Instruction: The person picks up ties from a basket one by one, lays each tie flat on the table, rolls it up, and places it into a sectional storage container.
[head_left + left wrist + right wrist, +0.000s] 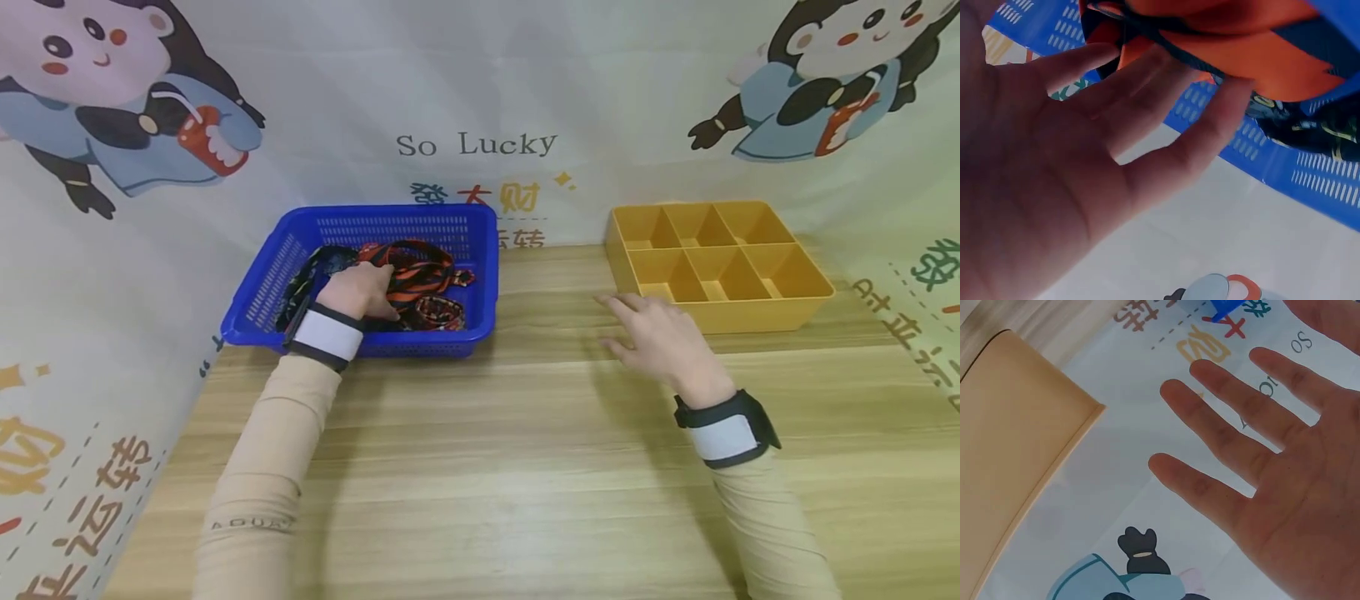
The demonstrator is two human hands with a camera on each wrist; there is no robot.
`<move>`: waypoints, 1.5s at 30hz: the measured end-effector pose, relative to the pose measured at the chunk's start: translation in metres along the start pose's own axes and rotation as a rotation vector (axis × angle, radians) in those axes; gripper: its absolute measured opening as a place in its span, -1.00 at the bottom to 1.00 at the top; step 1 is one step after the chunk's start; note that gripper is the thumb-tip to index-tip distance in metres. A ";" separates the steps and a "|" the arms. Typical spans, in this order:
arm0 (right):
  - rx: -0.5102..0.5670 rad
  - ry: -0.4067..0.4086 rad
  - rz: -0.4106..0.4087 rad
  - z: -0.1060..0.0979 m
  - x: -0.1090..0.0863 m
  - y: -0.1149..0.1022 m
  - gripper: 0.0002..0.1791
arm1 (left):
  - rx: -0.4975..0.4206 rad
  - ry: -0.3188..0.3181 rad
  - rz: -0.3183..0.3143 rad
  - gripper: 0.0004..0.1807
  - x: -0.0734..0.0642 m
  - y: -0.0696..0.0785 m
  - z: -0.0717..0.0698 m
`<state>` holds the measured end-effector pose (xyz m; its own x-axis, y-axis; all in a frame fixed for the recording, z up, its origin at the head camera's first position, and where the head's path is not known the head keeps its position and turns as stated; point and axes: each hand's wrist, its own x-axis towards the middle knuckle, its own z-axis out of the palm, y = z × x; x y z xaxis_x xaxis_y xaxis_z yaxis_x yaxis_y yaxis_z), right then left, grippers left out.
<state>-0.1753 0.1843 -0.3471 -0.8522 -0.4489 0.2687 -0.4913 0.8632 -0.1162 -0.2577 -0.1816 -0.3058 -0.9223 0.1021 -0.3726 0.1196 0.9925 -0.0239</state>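
Observation:
Inside the blue basket [484, 283] lie patterned fabric strips. My left hand [352, 292] reaches over the near rim among them. Fairly straight fingers touch the underside of an orange-and-dark striped fabric strip [1254, 56], which lies in loops at the basket's middle. A dark patterned fabric strip [300, 283] lies along the left side, and a coiled fabric strip [441, 312] is near the front right. My right hand [660, 346] hovers with spread fingers and nothing in them, just in front of the yellow divided box [757, 315] at its left corner.
The box has several compartments, and both containers stand at the back of a wood-grain table [480, 467]. Behind them hangs a white printed cloth [480, 75] with cartoon figures and lettering, which also runs along both sides.

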 end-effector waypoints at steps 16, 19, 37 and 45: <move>0.208 -0.005 0.107 -0.011 0.006 -0.008 -0.46 | -0.117 0.629 0.222 -0.82 -0.035 -0.003 -0.013; 0.309 0.099 0.094 -0.012 0.012 -0.015 -0.41 | -0.264 0.831 0.301 -0.79 -0.051 0.009 -0.013; 0.573 0.237 -0.302 0.013 0.029 -0.044 -0.56 | -0.424 0.870 0.879 -0.70 -0.088 0.085 0.045; 0.561 0.743 -0.454 -0.021 0.016 -0.041 -0.85 | -0.399 0.715 0.815 -0.32 -0.087 0.077 0.059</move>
<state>-0.1647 0.1467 -0.3180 -0.3333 -0.2850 0.8987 -0.9141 0.3313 -0.2339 -0.1470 -0.1182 -0.3297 -0.6371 0.6102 0.4709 0.7683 0.5518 0.3244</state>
